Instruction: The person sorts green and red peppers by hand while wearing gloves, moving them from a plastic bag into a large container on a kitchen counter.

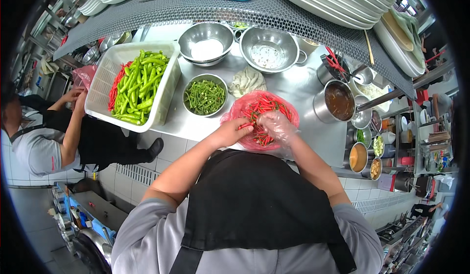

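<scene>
Small red chili peppers [264, 105] fill a red plastic bag [235, 112], its mouth spread wide on the steel counter in front of me. My left hand [233, 130], bare, grips a few red chilies at the bag's left side. Over the middle of the bag is my right hand [277, 125] in a clear plastic glove; its fingers are bent down among the chilies, and what they hold is hidden. A steel bowl [205, 94] of green chili stems stands to the left. Behind the bag lies a crumpled pale cloth [248, 82].
A white plastic basket [99, 79] holds green peppers [141, 86] and red chilies. Two steel bowls, a plain one [205, 42] and a handled one [270, 48], stand behind. A steel pot of brown liquid [336, 99] is at right. A co-worker [47, 134] stands left. A shelf [205, 11] overhangs the counter.
</scene>
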`<action>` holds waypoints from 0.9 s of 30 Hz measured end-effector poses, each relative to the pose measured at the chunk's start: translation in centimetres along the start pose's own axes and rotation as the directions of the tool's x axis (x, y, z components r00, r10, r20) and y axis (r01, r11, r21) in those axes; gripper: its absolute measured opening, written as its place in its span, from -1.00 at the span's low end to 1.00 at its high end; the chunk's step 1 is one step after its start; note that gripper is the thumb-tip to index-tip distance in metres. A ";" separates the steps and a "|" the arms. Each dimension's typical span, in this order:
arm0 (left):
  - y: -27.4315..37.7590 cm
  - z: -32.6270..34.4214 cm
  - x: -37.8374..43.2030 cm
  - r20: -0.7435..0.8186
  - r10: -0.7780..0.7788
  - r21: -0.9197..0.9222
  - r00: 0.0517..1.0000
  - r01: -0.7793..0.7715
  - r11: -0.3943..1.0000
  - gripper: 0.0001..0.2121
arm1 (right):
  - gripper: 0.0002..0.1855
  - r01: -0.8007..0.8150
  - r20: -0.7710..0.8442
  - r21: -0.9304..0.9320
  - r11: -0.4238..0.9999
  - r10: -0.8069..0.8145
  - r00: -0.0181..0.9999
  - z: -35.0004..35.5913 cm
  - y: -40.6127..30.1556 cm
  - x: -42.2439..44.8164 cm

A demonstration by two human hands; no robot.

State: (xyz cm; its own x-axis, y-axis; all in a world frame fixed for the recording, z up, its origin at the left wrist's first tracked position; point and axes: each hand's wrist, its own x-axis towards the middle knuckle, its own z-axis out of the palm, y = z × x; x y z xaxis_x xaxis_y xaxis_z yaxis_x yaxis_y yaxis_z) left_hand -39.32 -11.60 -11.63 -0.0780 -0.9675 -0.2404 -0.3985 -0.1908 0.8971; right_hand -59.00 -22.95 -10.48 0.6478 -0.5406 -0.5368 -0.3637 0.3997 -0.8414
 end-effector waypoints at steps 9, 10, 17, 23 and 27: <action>-0.7 -0.5 0.6 -0.131 -0.052 -0.175 0.990 0.028 0.984 -0.71 | -0.85 0.261 0.159 -0.928 0.267 -0.349 0.924 1.2 0.4 3.7; -0.5 -0.5 0.6 -0.136 -0.063 -0.136 0.989 0.044 0.990 -0.72 | -0.87 0.245 0.173 -0.946 0.213 -0.309 0.935 1.5 0.0 3.7; 0.0 -0.2 0.8 -0.312 0.153 0.266 0.938 -0.068 0.961 -0.75 | -0.60 0.312 0.311 -0.950 -0.031 -0.203 0.928 -1.0 2.3 5.2; 1.4 0.0 1.4 -0.162 0.353 0.455 0.922 -0.247 0.856 -0.73 | -0.90 0.534 0.415 -0.837 0.119 -0.500 0.760 -1.9 0.5 1.1; 2.9 -0.1 2.1 -0.052 0.231 0.523 0.972 -0.170 0.835 -0.75 | -0.88 0.479 0.322 -0.865 0.149 -0.566 0.758 -1.9 0.5 0.5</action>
State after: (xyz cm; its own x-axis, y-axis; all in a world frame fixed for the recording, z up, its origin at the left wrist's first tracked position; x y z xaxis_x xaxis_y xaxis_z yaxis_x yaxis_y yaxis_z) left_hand -40.57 -14.22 -9.55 -0.1200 -0.9927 -0.0071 -0.7974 0.0921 0.5964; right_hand -60.12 -24.41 -11.28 0.9131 -0.3977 0.0896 -0.3229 -0.8397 -0.4366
